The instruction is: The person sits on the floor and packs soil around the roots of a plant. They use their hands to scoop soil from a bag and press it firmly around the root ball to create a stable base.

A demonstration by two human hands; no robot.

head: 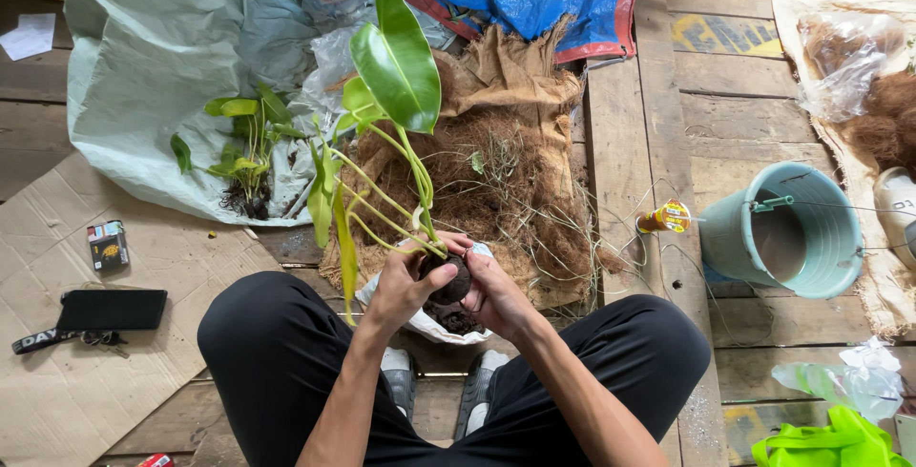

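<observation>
Dark root ball (452,283) of leafy plant (396,66): both hands' fingers clamping it, left hand (405,286), right hand (496,293), over white bag (420,322) holding soil; teal bucket (811,267) sitting empty.

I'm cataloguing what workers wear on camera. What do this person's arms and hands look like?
Both forearms are bare, with no sleeves in view. The left hand and right hand wear no gloves; no watch or wristband shows.

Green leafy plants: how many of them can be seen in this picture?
2. One tall green plant with a dark soil root ball is held in both hands; one smaller green plant with bare roots lies on the pale plastic sheet. Others may be hidden.
</observation>
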